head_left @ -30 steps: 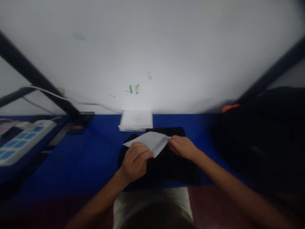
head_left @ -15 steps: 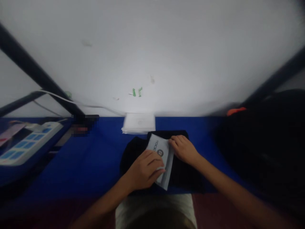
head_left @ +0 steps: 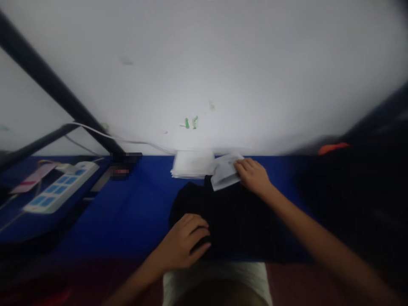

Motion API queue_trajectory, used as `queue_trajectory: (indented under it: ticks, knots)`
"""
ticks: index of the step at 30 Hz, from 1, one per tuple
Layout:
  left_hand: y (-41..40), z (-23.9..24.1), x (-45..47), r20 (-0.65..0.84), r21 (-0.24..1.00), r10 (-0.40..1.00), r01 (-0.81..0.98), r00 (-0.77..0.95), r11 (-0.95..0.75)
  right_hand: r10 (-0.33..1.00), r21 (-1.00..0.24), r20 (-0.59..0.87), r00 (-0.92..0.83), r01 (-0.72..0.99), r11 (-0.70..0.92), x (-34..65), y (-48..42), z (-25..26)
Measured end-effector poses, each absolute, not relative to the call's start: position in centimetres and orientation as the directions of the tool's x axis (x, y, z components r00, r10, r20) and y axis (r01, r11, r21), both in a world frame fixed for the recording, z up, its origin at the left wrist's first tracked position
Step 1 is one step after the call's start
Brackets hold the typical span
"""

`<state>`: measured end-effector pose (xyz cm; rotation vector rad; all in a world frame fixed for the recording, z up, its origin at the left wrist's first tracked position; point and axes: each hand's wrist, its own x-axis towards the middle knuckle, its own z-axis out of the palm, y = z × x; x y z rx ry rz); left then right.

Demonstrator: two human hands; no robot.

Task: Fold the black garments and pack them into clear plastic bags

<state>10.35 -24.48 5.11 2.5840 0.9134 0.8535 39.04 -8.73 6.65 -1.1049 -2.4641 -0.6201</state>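
A pale grey-white plastic packet [head_left: 225, 172] is pinched at its right side by my right hand [head_left: 253, 176]. It is tilted above the far end of a black cloth bundle [head_left: 236, 221], and its left edge comes close to the stack of white packets [head_left: 194, 163]. The print seen on it earlier does not show. My left hand [head_left: 188, 240] lies over the near left part of the black cloth, fingers curved and spaced apart, with nothing visible in them.
Blue cloth [head_left: 134, 208] covers the surface up to a white wall [head_left: 255, 85]. At the left lies a power strip [head_left: 63, 187] with a white cable [head_left: 127, 141] nearby. Dark metal bars [head_left: 57, 80] slant at both sides. A large black shape [head_left: 357, 204] fills the right.
My right hand has carried the packet away from me, toward the wall and the white stack. My left hand has let go of it and drawn slightly nearer to me.
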Motion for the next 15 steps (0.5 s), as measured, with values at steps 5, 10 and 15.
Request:
queue_trajectory:
  ticks: [5, 10, 15]
  knots:
    - [-24.6, 4.6, 9.0, 0.181, 0.400, 0.658, 0.556, 0.731, -0.728, 0.885, 0.194, 0.212, -0.414, 0.906, 0.377, 39.5, -4.9, 5.0]
    - [-24.7, 5.0, 8.1, 0.134, 0.394, 0.641, 0.553, 0.756, -0.734, 0.913, 0.144, 0.130, -0.387, 0.918, 0.369, 40.3, -3.8, 3.5]
    - [-24.3, 4.9, 8.0, 0.255, 0.364, 0.630, 0.531, 0.733, -0.765, 0.827, -0.094, 0.231, -0.513, 0.834, 0.543, 37.2, -10.7, 5.9]
